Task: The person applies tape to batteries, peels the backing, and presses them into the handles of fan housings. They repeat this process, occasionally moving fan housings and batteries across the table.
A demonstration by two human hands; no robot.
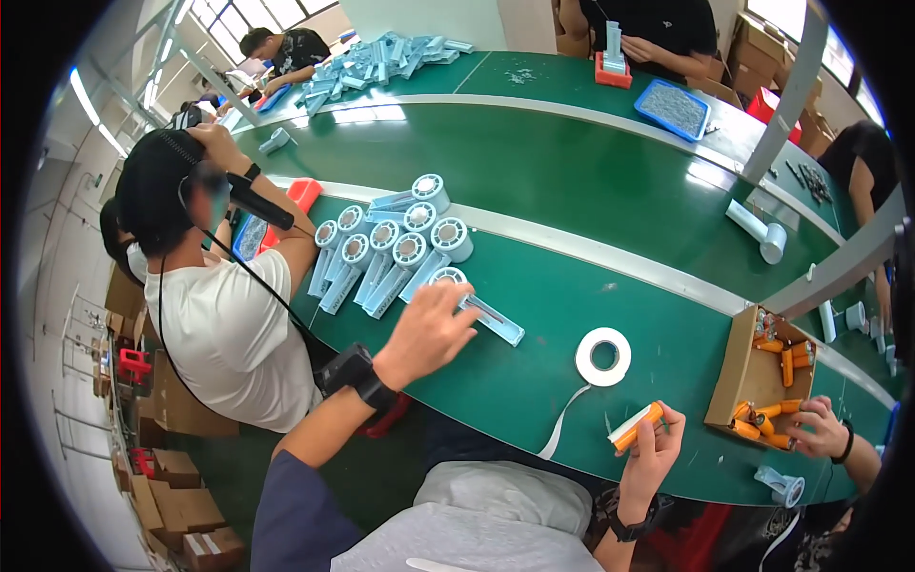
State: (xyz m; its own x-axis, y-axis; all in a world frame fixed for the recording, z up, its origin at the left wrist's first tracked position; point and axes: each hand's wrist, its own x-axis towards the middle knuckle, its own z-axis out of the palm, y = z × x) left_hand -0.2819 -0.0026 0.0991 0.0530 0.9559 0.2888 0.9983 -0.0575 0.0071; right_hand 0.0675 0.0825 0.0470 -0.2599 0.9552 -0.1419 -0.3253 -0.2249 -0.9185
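My left hand is at the near edge of a group of light blue handheld fan housings, its fingers closed over one housing whose open handle points toward me. Those fingers partly hide its round head. In my right hand, thumb and fingers pinch an orange cylindrical battery with a white strip along its side. A roll of white tape lies flat between my hands, its loose end hanging toward the table's near edge.
A cardboard box of orange batteries stands at the right, with another person's hand at it. One fan housing lies near that hand. A person in a white shirt sits close at my left. A white rail crosses behind the housings.
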